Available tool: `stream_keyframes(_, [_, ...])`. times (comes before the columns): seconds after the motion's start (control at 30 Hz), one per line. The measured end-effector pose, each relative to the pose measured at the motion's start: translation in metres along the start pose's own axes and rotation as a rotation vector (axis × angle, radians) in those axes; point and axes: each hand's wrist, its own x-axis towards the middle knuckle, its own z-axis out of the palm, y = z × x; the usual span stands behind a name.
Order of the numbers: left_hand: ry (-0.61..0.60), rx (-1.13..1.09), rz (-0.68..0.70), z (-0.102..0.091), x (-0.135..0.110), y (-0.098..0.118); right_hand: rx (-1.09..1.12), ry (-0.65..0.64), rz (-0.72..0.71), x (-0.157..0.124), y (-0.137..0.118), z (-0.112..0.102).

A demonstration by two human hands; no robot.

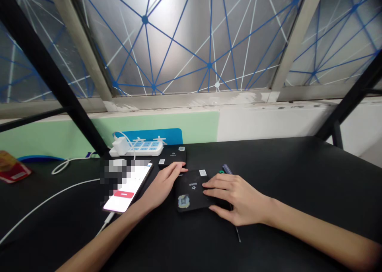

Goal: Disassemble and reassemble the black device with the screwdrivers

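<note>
A flat square black box (191, 192) with a white label and a printed square patch lies on the black tabletop (298, 168). My right hand (235, 196) rests over its right side, with the fingers spread on top and the thumb toward the near edge. My left hand (161, 186) lies just left of it, with the fingertips at its far corner. A second black box (172, 154) sits beyond those fingertips. Left of my left hand lies a smartphone (128, 188) with a lit, partly blurred screen.
A white power strip (137, 148) with a white charger (120, 145) stands at the back edge. A white cable (50, 202) crosses the table's left side. A thin dark pen-like item (227, 169) pokes out behind my right hand. A red packet (12, 168) lies far left. Black frame bars slant overhead.
</note>
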Motion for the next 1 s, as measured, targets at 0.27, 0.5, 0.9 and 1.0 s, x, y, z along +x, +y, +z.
stream_keyframes(0.27, [0.102,0.288,0.079,-0.003,-0.005,0.002,0.003,-0.038,0.090,0.004,0.002,-0.005])
stream_keyframes(0.5, [0.056,0.368,0.078,0.000,-0.004,0.001,0.023,-0.048,0.112,0.004,0.000,0.003])
stream_keyframes(0.9, [0.082,0.550,0.043,-0.003,0.000,-0.007,-0.036,0.018,0.141,0.008,-0.001,-0.001])
stream_keyframes(1.0, [0.091,0.613,0.036,-0.005,0.001,-0.009,-0.017,0.054,0.116,0.008,0.001,0.000])
